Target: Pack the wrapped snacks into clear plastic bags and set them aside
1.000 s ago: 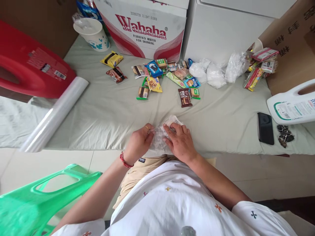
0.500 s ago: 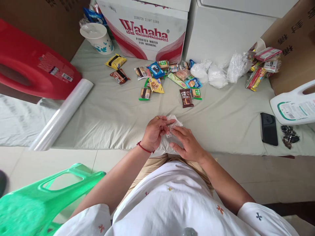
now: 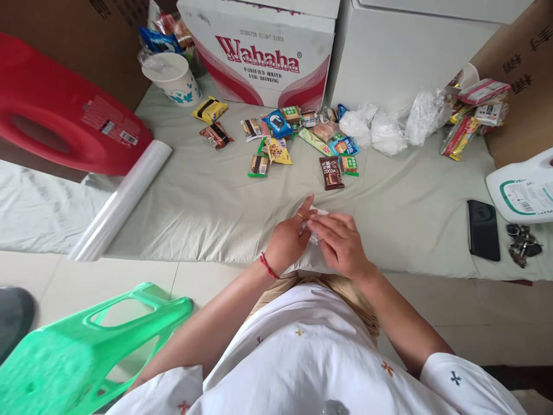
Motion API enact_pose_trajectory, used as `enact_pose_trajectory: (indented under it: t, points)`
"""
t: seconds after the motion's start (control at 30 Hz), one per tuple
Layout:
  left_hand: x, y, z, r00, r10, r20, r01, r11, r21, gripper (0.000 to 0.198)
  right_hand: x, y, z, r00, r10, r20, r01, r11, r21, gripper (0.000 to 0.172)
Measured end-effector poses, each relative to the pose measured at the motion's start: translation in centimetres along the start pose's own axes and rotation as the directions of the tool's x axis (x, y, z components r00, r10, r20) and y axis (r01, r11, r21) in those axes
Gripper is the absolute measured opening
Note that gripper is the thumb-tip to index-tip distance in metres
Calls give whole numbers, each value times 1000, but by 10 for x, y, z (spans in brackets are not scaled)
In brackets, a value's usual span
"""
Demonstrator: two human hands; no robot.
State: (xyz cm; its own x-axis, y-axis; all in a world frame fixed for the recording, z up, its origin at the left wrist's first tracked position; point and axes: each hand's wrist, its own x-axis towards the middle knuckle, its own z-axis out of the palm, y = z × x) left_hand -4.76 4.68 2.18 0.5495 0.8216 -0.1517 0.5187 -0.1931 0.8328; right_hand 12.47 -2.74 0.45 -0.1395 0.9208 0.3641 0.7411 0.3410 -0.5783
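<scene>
A small crumpled piece of clear plastic film point(image 3: 314, 237) is between my two hands, just above the near edge of the cloth-covered surface. My left hand point(image 3: 288, 241) grips it from the left, the index finger pointing up and away and a ring on one finger. From the other side my right hand point(image 3: 344, 245) has its fingers bent over the plastic, touching it. My fingers cover much of the film. Beyond the hands lie a brown cocoa snack packet point(image 3: 332, 173) and a small green-edged biscuit packet point(image 3: 349, 165).
Several wrapped snacks point(image 3: 279, 151) lie before a Wahaba-style water carton point(image 3: 263, 63). Crumpled plastic bundles point(image 3: 389, 134) sit right of them. At left are a paper cup point(image 3: 173, 80), a film roll point(image 3: 123, 199), a red jug point(image 3: 56, 109) and a green stool point(image 3: 56, 357); at right, a phone point(image 3: 484, 230) and keys point(image 3: 523, 245).
Both hands have shifted slightly right with the plastic. My left hand has turned over, back now upward, and my right fingers have closed in over the film. The view has shifted a little.
</scene>
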Motion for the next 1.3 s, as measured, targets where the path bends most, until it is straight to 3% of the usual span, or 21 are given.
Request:
enact_pose_trajectory:
  t: [0.07,0.17,0.3,0.4,0.5,0.6,0.7,0.77,0.87,1.0,1.07,1.13,1.23,1.3]
  points:
    - [1,-2,0,1000,-23,-13,23,999,-30,83,-1,7,2,990,-96,106,97,995,-9,41]
    - [3,-10,0,1000,-19,-10,18,997,-78,74,-6,21,8,987,-115,110,110,993,49,45]
    - [2,-19,-1,987,154,-38,-149,982,115,47,-15,30,14,994,-88,67,81,991,105,48]
    - [-1,-23,-10,977,211,-8,-196,920,341,51,-19,30,15,992,-106,60,99,988,119,58]
    - [-1,-29,-23,970,197,141,-240,854,461,64,-20,32,13,984,-165,71,155,980,123,74]
    - [1,-33,-29,956,141,255,-267,777,569,76,-17,35,8,970,-188,156,178,981,73,85]
    - [8,-33,-21,965,90,246,-234,716,658,79,-3,38,1,948,-179,264,191,981,-21,86]
    - [15,-33,-13,977,78,198,-191,724,662,74,11,40,-2,938,-159,308,190,979,-71,80]
    - [24,-35,-11,988,106,115,-151,837,526,67,33,41,-8,946,-102,308,130,989,-71,66]
    - [26,-36,-25,989,134,62,-134,991,-6,61,46,38,-17,976,59,209,-100,976,191,45]
    - [23,-34,-27,988,138,72,-106,937,-333,64,44,37,-19,950,213,228,-294,856,425,47]
    - [22,-31,-21,990,132,57,-77,820,-568,65,39,36,-16,895,321,309,-446,662,602,53]
    - [23,-28,-1,1000,10,13,2,737,-675,59,30,35,-3,843,388,372,-530,484,696,61]
    - [23,-27,13,995,-103,-14,70,759,-647,53,23,32,7,827,455,332,-545,500,673,61]
